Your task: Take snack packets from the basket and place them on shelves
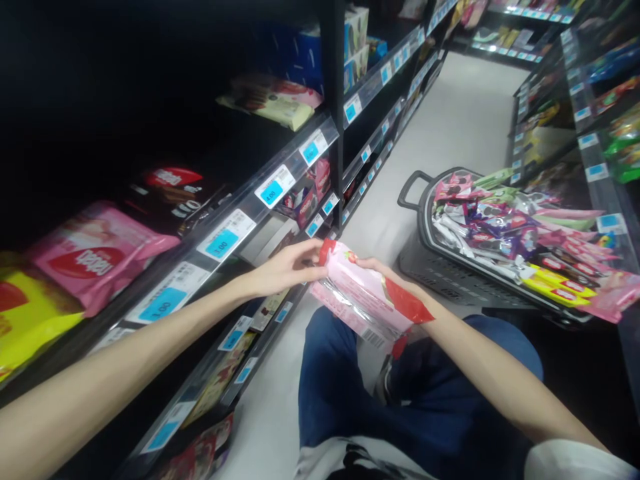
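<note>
Above my knees, both hands hold a pink and red snack packet (367,287), its barcode side turned down toward me. My left hand (300,259) pinches the packet's red far-left end between thumb and fingers. Along the far right side, my right hand (387,270) is wrapped round the packet, most of its fingers hidden behind it. Left of my hands, on the shelf, lie a pink nabati packet (105,257), a dark nabati packet (175,190) and a yellow packet (35,313).
To the right stands a grey basket (425,230) with a raised handle, heaped with many snack packets. A shelf edge with price tags (225,237) runs along my left. Another shelf rack (583,113) lines the right. The pale aisle floor (450,120) stretches ahead between them.
</note>
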Motion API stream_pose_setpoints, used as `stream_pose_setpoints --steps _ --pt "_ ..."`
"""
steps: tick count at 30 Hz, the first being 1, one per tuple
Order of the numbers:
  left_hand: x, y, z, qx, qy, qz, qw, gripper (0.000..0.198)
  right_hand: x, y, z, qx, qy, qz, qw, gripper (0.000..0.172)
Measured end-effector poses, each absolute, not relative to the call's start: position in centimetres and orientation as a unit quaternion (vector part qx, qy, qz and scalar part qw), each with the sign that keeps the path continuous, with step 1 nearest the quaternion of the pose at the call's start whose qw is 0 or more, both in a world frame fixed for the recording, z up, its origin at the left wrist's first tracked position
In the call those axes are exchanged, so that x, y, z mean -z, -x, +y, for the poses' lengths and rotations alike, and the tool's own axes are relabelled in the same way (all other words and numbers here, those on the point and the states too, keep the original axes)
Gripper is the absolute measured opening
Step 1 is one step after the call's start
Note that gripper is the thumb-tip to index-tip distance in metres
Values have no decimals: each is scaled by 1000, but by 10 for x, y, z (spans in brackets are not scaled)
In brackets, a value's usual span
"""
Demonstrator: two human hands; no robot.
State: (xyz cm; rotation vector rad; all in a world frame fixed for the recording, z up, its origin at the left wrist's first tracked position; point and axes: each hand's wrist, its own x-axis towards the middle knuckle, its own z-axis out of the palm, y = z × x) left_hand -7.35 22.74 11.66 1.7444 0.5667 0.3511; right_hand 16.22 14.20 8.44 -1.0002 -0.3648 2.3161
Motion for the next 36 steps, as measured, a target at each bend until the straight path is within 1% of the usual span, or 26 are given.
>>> stream_pose_setpoints --steps 3,5,7,9,11,14,16,20,23,26,28,32,36 --pt "-106 74 232 -192 -769 317 520 48 -84 -155 144 -840 409 -111 339 39" --pt "-100 75 234 -205 -764 369 488 53 -80 -149 144 -800 436 -100 398 38" --pt "-98 76 233 -183 -757 370 506 61 -73 -144 143 -750 465 -106 458 36" --pt "-98 76 229 -132 -758 317 555 71 -68 -139 141 -711 478 -115 503 35" --pt "-98 77 225 -90 -764 257 585 81 -65 -135 139 -696 473 -97 531 38" --pt "-97 79 223 -79 -777 229 582 92 -67 -129 134 -695 455 -53 553 40" --pt "-98 79 224 -93 -785 223 570 89 -69 -128 132 -700 440 -57 560 40" --pt "-105 78 230 -139 -775 213 579 73 -70 -133 133 -710 418 -96 559 40" --pt "-111 78 233 -158 -718 242 634 71 -70 -139 135 -702 424 -101 562 37" --pt "-110 78 236 -190 -628 278 702 69 -73 -140 133 -715 399 -120 562 36" --pt "-109 76 236 -222 -574 283 736 68 -76 -139 130 -729 380 -132 554 42" --pt "-106 70 237 -279 -516 271 763 63 -71 -140 127 -719 393 -152 552 63" --pt "-103 67 241 -282 -489 305 767 67 -65 -144 136 -692 399 -177 575 81"
